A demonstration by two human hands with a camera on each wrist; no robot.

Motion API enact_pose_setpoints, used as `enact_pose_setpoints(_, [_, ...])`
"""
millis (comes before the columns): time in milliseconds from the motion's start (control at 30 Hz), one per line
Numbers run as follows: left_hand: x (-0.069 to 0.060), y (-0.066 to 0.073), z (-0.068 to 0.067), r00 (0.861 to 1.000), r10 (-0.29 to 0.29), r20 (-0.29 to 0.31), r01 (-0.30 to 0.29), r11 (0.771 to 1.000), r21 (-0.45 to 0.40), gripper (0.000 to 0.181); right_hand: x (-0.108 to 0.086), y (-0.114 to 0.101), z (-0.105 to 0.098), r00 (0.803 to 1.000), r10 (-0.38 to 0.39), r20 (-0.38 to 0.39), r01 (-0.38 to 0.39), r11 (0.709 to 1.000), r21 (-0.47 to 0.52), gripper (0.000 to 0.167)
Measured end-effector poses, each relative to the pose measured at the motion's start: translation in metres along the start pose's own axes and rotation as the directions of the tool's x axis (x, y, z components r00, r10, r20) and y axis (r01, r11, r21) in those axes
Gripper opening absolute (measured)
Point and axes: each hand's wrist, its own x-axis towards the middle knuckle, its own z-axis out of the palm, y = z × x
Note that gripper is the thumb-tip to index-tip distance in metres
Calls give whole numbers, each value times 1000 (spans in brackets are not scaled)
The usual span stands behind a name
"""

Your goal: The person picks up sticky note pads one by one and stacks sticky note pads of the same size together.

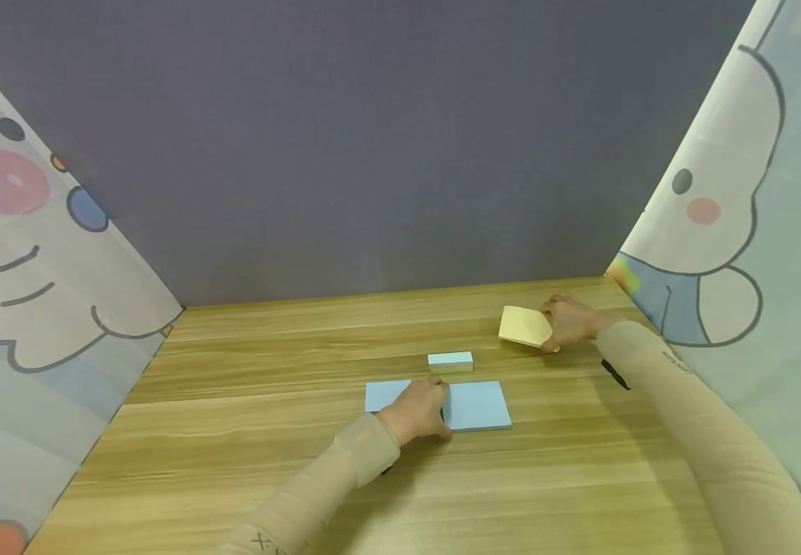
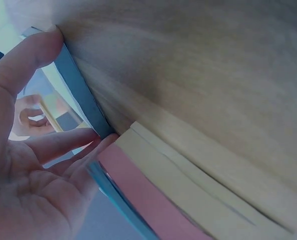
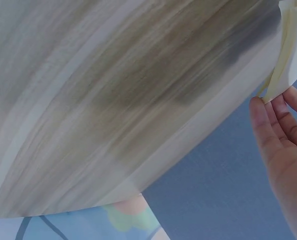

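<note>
My left hand grips the left end of a light blue sticky note pad lying on the table. In the left wrist view, its thumb is on one edge of this blue pad and fingers are on the opposite edge. Just left of it lies a second blue-topped pad; from the left wrist, a stack with blue, pink and pale yellow layers shows beside the fingers. At the right, my right hand pinches a yellow sticky note pad, tilted and held by its right side.
A small narrow block, pale blue on top and yellowish below, sits behind the blue pads. The wooden table meets a dark grey panel at the back. Cartoon-printed cloths flank both sides.
</note>
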Motion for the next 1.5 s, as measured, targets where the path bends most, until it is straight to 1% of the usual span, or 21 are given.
enact_pose_setpoints(167, [1,0,0,1000,0,1,0,1000,3,71,-5,-4,-3,1000,-23,-5,23,1000,-16,74])
enact_pose_setpoints(533, [2,-2,-2,1000,-7,9,7,1000,-9,69,-16,-16,-10,999,-37,25,37,999,14,78])
enact_pose_setpoints(867, [0,-2,-4,1000,-4,14,4,1000,3,70,-26,-23,-14,998,-60,-5,60,998,-6,75])
enact_pose_setpoints(1100, [0,-2,-3,1000,-2,20,3,1000,-3,67,-33,-32,-14,998,-69,10,69,998,0,77])
enact_pose_setpoints(1233, [1,-4,-1,1000,-8,25,8,1000,-12,66,-35,-38,-12,994,-112,-12,111,993,-26,76])
enact_pose_setpoints(1367, [2,-5,0,1000,-13,24,13,1000,-15,67,-35,-41,-11,988,-155,-26,154,988,-31,74])
enact_pose_setpoints(1500, [2,-5,0,1000,-12,20,12,1000,-15,68,-35,-45,-9,984,-175,-31,174,984,-31,72])
